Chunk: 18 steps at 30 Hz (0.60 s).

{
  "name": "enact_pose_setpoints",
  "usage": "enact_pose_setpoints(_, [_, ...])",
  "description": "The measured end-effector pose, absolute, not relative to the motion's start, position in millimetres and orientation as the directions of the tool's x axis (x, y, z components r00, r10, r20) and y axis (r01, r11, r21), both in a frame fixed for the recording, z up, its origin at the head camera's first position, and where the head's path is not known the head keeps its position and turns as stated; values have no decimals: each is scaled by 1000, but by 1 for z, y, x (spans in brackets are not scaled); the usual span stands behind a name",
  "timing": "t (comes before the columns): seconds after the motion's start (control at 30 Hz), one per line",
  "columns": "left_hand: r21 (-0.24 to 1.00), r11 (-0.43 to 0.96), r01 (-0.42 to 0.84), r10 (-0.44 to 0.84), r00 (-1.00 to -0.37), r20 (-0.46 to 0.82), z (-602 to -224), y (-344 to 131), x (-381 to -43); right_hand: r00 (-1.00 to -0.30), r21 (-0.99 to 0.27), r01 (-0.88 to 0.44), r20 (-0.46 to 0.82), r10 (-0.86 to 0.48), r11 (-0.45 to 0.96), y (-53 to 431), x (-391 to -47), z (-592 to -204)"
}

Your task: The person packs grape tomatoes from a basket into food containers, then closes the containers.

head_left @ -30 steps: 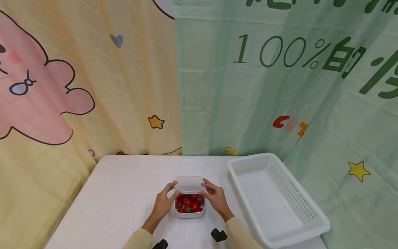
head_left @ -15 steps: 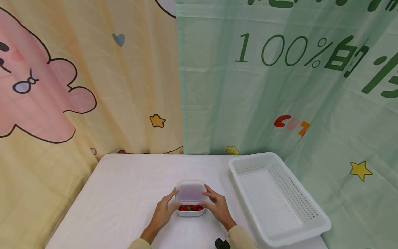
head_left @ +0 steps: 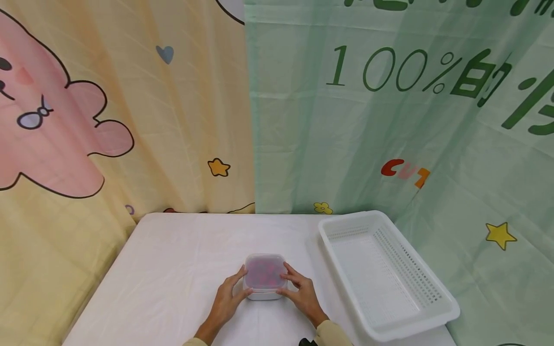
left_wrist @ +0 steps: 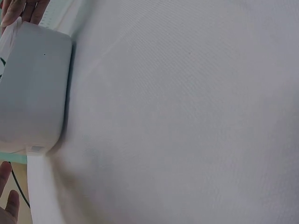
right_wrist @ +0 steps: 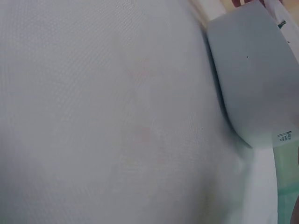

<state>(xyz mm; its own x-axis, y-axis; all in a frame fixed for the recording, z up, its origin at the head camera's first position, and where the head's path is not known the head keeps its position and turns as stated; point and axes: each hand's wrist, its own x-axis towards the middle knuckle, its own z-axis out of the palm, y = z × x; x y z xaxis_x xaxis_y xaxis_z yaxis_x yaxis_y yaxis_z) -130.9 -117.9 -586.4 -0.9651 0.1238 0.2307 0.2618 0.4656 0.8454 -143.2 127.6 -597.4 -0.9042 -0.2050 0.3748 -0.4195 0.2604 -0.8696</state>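
Observation:
A translucent lid [head_left: 265, 273] lies over a small white box [head_left: 265, 296], with red fruits like cherry tomatoes showing blurred through it. At the lid's left edge my left hand [head_left: 226, 295] pinches it between thumb and fingers. My right hand [head_left: 305, 294] holds the opposite edge the same way. Whether the lid is fully seated cannot be told. In the left wrist view the box's side wall [left_wrist: 35, 88] stands on the cloth, and some fingertips [left_wrist: 11, 203] show at lower left. The right wrist view also has the box wall [right_wrist: 257, 74], at upper right.
A large white perforated plastic basket [head_left: 385, 269] stands on the table to the right of my right hand. White cloth [head_left: 186, 254] covers the table. Patterned curtains, yellow [head_left: 186, 110] and green [head_left: 298, 134], hang behind it.
Both hands have brought the lid down and toward me over the box. The red fruits, openly visible a second ago, are now beneath the lid.

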Motion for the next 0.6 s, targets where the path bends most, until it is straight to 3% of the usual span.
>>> enact_pose_setpoints(0.3, [779,519,352,143,-934,328,-595,-117,-131,-907,-872,-409,354,-229,271,130,-145,-602])
enact_pose_setpoints(0.6, [752,553,360,137,-929,344,-599,-119,-130,-900,-852,-426,365,-238,304,130,-148,-603])
